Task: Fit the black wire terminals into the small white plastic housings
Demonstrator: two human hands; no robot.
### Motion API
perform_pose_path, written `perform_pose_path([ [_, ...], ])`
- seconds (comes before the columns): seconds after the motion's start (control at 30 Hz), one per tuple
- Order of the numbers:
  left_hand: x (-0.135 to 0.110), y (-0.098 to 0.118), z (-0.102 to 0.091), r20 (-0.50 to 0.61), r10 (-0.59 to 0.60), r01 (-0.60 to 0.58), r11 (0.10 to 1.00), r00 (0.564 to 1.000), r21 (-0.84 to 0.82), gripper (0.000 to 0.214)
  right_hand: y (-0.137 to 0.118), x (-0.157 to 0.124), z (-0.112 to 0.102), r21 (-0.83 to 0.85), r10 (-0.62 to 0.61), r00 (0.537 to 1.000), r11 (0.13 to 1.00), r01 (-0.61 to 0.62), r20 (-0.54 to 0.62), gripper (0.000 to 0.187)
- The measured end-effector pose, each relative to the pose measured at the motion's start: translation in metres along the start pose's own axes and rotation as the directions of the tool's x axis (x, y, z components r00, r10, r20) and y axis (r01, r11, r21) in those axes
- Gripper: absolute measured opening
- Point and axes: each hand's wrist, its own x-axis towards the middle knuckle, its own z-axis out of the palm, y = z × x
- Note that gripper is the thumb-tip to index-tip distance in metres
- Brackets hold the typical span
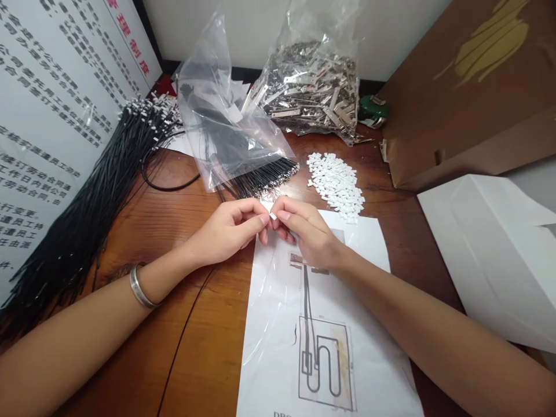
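While the left hand (234, 231) and right hand (306, 229) pinch a tiny white piece (273, 216), probably a connector, over a printed sheet's (269, 347) far end, black leads (264, 179) jut from a clear bag (197, 124) beyond. Heaped white pieces (335, 184) lie right; farther, a plastic bag (321, 17) holds metal clips (299, 95). The table (217, 347) is wooden.

A glossy wooden table (208, 347) stands before a pale, probably painted wall (256, 29).

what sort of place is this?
Likely a small hand-assembly workspace: a bundle of black wires, a pile of small white pieces and a printed diagram sheet on a wooden table.
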Motion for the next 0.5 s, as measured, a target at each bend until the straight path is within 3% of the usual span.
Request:
perform_pose_path([
  [0.27, -0.002, 0.0, -0.0016, 0.009, 0.04, -0.041, 0.997, 0.999, 0.059, 0.021, -0.0051, 0.001, 0.0004, -0.054, -0.076, 0.996, 0.996, 0.078, 0.036, 0.018],
  [0.5, -0.0048, 0.0023, -0.0025, 0.008, 0.134, -0.133, 0.976, 0.991, 0.173, 0.017, -0.0059, -0.0028, 0.0006, -0.248, -0.202, 0.977, 0.945, 0.211, 0.061, 0.017],
])
